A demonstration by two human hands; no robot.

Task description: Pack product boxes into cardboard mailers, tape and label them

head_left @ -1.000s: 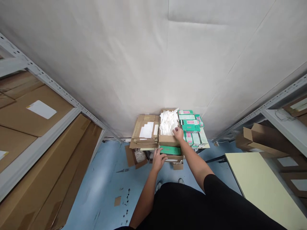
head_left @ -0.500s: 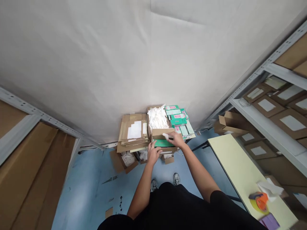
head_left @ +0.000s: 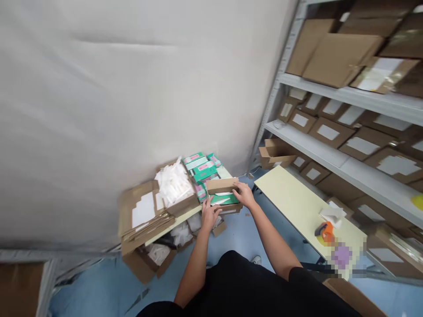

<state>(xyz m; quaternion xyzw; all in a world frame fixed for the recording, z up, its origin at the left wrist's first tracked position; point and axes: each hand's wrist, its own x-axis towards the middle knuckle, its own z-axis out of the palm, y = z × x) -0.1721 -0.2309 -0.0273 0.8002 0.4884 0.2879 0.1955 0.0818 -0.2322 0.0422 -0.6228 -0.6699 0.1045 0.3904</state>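
A small cardboard box (head_left: 223,184) with its flaps up is held between my two hands. Inside it lies a green carton (head_left: 235,199), with slim white pieces (head_left: 220,201) on top. My left hand (head_left: 210,214) grips the box's near left corner, fingers bent over its edge. On the right side, my right hand (head_left: 243,195) is closed on the box wall, with its fingertips at the rim. Just behind the box, green and pink cartons (head_left: 205,169) are stacked on the table, next to a larger box heaped with white pieces (head_left: 175,182).
Flattened cardboard (head_left: 127,204) with white sheets lies at the table's left, above open boxes (head_left: 142,266) on the floor. To the right stands a pale yellow table (head_left: 280,189) bearing an orange tape dispenser (head_left: 326,232). Metal shelving (head_left: 350,94) behind it holds many labelled cartons.
My view has swung right, towards the shelving. The white piece from my right hand is no longer there, and that hand now grips the box, which has come off the table's front edge.
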